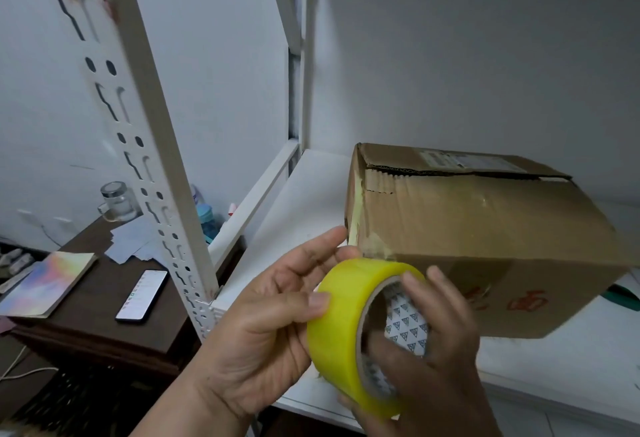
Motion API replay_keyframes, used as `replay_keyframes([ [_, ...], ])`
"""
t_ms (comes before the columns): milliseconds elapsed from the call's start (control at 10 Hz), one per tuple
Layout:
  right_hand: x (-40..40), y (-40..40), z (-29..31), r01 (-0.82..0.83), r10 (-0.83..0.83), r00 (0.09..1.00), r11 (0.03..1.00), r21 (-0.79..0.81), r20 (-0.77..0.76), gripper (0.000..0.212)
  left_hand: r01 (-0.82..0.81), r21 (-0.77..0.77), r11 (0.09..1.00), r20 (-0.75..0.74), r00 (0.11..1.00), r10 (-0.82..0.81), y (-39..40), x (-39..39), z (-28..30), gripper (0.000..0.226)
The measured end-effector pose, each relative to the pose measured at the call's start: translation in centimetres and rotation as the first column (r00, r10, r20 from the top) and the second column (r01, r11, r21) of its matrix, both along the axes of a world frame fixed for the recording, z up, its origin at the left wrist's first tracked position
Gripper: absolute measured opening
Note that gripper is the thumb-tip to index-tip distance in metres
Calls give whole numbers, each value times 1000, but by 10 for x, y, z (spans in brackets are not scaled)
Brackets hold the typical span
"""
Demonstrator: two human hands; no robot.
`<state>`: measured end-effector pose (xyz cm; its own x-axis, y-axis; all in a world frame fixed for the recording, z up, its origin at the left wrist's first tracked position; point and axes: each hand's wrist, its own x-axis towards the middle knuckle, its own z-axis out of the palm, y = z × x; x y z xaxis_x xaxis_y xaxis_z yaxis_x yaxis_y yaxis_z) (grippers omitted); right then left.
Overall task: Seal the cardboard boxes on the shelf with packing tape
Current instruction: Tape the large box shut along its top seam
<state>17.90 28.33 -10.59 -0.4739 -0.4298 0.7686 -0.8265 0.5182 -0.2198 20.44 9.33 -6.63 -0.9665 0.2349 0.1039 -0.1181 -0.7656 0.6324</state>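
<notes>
A yellow roll of packing tape (341,325) is held in front of the shelf, low in the view. My right hand (429,350) grips it from the right, fingers curled through its patterned core. My left hand (273,312) holds the roll's left side, thumb on the outer tape surface and fingers behind the rim. Just behind them a brown cardboard box (485,228) lies on the white shelf board (298,214). Its top flaps are closed but gape along the seam, with old torn tape on the near left corner and red writing on the front.
A white slotted shelf upright (152,145) stands at left. Beyond it a dark wooden table (104,298) carries a phone (142,295), a colourful notebook (48,282), loose papers, a glass mug (116,202) and a blue bottle (207,223). White wall behind.
</notes>
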Motion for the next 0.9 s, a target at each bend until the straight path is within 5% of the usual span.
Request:
replay_keyframes([
  [100, -2, 7, 6, -73, 75, 997, 993, 97, -11, 19, -42, -333, 942, 27, 998, 54, -13, -4, 13, 68],
  [200, -7, 11, 18, -222, 204, 968, 968, 116, 146, 21, -144, -628, 765, -16, 985, 172, -24, -15, 29, 56],
  [300, -10, 4, 39, -280, 259, 949, 955, 97, 180, 44, -40, -759, 650, -12, 999, 48, -20, -24, 43, 38],
  [400, -6, 15, 49, -382, 362, 921, 911, 154, 143, 14, 22, -773, 634, -8, 999, -44, -13, -25, 49, 29],
  [500, -16, 26, 48, -327, 302, 941, 926, 190, 149, 47, -40, -763, 645, -45, 999, 8, -8, -25, 51, 15],
  [600, -27, 32, 63, -328, 255, 939, 865, 380, 232, 46, -144, -744, 652, -85, 989, 121, 2, -24, 56, 15],
  [700, -35, 45, 59, -160, 122, 986, 877, 453, 112, 42, -257, -770, 584, -166, 965, 205, 12, -21, 65, 21],
  [800, -43, 63, 47, -342, 246, 918, 889, 305, 310, 17, -326, -787, 524, -231, 943, 239, 24, -18, 71, 20],
  [900, -52, 79, 44, -358, 212, 864, 896, 262, 456, 22, -356, -766, 535, -252, 932, 259, 36, -15, 75, 17],
])
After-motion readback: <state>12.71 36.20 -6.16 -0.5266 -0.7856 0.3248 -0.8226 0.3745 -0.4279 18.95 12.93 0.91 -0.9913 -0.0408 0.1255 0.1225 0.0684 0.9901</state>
